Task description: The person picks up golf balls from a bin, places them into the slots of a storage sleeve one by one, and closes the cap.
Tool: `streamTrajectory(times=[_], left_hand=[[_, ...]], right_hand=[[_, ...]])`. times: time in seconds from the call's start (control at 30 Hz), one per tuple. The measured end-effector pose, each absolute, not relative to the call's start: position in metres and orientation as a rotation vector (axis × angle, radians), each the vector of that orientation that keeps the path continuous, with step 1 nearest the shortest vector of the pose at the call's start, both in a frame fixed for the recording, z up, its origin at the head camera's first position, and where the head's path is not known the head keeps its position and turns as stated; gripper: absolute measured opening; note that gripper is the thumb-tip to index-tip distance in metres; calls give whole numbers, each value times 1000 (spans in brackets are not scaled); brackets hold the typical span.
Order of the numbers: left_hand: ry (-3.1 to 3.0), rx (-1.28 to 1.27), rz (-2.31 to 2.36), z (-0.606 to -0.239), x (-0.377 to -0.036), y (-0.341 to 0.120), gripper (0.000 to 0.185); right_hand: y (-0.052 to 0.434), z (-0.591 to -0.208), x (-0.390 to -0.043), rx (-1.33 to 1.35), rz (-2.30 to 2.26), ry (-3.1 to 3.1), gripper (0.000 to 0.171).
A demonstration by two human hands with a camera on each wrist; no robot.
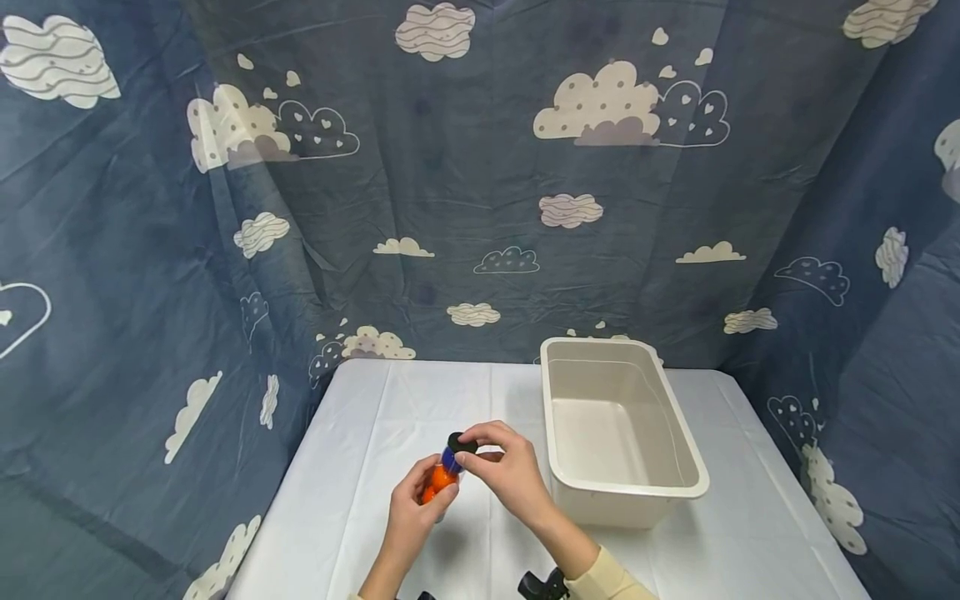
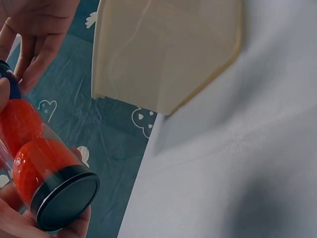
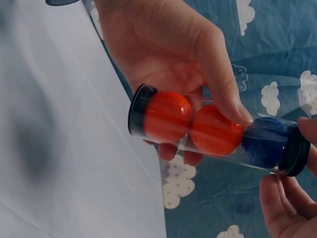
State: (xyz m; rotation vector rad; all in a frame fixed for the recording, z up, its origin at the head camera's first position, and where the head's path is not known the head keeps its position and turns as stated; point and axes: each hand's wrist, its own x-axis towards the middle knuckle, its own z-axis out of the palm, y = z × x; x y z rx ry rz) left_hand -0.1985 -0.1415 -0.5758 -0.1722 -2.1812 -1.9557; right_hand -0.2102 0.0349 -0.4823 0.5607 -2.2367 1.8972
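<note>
Above the white table, my left hand grips a clear tube by its lower half, thumb across its side. Inside sit two orange balls and one blue ball, in a row. A black cap covers the lower end. At the upper end, beside the blue ball, my right hand pinches the other black cap between thumb and fingers. The tube is tilted, its upper end leaning toward the right hand.
A cream plastic bin stands on the white-covered table, right of my hands. Dark blue cloud-print cloth hangs behind and at both sides. A black device is by my right wrist.
</note>
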Motion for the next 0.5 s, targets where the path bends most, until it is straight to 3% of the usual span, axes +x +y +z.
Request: streamTrajectory(times=[0.5], left_hand=[[-2138,-205,-2041,-587,-202,-145,40]], right_hand=[[35,-491,-211,487,1982,-2181,16]])
